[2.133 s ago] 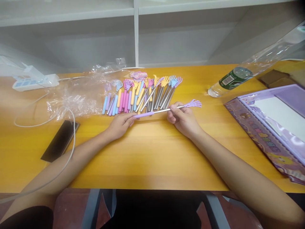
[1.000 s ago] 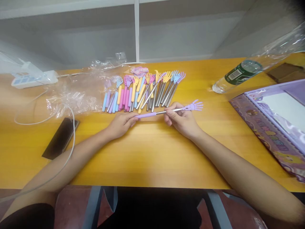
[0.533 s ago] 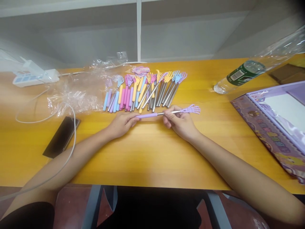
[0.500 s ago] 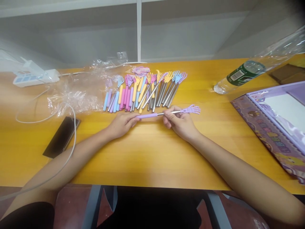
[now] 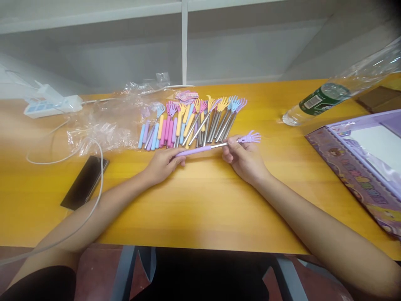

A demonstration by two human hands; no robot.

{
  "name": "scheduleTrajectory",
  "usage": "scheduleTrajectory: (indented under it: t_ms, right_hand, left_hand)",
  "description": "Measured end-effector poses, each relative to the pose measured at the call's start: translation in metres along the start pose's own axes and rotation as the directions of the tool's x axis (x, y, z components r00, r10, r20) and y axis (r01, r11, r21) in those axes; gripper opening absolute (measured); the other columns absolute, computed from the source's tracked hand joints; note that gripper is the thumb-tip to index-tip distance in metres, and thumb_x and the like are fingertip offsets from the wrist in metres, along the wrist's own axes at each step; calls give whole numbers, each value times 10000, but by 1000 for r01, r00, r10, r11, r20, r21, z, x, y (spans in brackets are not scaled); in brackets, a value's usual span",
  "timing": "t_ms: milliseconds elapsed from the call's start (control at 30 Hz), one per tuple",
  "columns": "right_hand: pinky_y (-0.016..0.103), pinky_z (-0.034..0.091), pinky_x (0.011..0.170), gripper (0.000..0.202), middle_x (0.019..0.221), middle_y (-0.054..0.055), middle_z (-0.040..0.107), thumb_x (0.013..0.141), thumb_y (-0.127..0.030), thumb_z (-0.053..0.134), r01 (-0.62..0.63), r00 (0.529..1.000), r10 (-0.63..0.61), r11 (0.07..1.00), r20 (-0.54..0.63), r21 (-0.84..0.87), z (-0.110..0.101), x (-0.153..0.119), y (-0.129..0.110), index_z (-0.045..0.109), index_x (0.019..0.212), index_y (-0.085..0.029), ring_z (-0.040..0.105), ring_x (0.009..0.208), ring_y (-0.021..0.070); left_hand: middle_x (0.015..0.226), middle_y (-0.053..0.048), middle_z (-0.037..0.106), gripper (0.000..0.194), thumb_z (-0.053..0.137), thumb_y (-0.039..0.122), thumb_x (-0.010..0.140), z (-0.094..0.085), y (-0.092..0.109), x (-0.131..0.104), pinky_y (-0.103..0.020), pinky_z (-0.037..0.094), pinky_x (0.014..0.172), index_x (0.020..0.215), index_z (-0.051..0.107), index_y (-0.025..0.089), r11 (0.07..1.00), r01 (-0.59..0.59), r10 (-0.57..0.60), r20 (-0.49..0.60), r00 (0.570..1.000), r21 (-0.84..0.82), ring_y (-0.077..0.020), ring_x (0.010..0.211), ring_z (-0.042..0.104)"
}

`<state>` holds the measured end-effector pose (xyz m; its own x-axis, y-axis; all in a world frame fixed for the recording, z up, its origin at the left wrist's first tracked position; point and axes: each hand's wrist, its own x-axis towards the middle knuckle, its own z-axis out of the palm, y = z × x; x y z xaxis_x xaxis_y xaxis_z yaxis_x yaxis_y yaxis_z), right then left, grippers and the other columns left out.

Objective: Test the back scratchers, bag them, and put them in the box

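Observation:
Between my hands is a purple back scratcher (image 5: 194, 151) with a metal rod and a purple claw head pointing right. My left hand (image 5: 161, 165) is closed round the end of its purple handle. The thumb and fingers of my right hand (image 5: 246, 159) pinch the metal rod just below the claw. Just beyond, several back scratchers with metal rods (image 5: 221, 121) and pink, yellow, blue and purple heads lie in a row. Coloured handles (image 5: 171, 131) lie among them on the left side.
Clear plastic wrapping (image 5: 103, 129) and a white power strip (image 5: 53, 104) lie at the left. A phone (image 5: 84, 182) rests near my left forearm under a white cable (image 5: 100, 175). On the right are a tilted-looking water bottle (image 5: 319, 100) and an open printed box (image 5: 351, 175).
My right hand has slid along the rod towards the claw head, away from the handle. The back scratcher now tilts up slightly to the right. My left hand keeps its hold.

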<state>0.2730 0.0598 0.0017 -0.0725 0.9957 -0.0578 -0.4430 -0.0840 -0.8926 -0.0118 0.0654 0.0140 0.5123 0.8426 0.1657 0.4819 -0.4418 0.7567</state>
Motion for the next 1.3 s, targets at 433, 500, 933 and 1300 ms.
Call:
scheduleTrajectory:
  t_ms: [433, 500, 933, 1300]
  right_hand:
    - [242, 411, 513, 445, 664, -23, 657, 790, -529, 945, 21, 999, -16, 996, 52, -86, 3, -5, 6, 653, 859, -202, 510, 507, 91]
    - [246, 419, 517, 450, 665, -25, 656, 792, -537, 941, 19, 998, -14, 996, 58, -92, 4, -5, 5, 644, 860, -205, 511, 509, 94]
    - [253, 441, 542, 435, 701, -19, 661, 841, -563, 891, 23, 995, -6, 984, 96, -176, 8, -8, 7, 650, 909, -208, 530, 537, 100]
    - [253, 431, 552, 447, 739, -7, 660, 895, -611, 823, -36, 969, 79, 982, 233, -184, 16, -16, 10, 679, 1003, -201, 543, 569, 104]
  left_hand:
    - [720, 32, 704, 337, 487, 342, 1118, -2, -1, -1, -253, 441, 697, 910, 710, 198, 997, -28, 22, 79, 997, 73, -117, 619, 585]
    - [728, 31, 710, 343, 482, 361, 1123, -1, -2, -2, -250, 447, 704, 933, 717, 200, 997, -32, 27, 78, 997, 72, -118, 627, 595]
    - [773, 4, 726, 355, 450, 396, 1138, 0, -4, -2, -269, 475, 734, 1100, 740, 195, 987, -82, 66, 116, 991, 135, -148, 712, 651]
    - [1068, -67, 814, 360, 479, 438, 1131, 9, 2, -5, -306, 539, 814, 1221, 737, 203, 945, -151, 110, 152, 982, 289, -202, 924, 749]
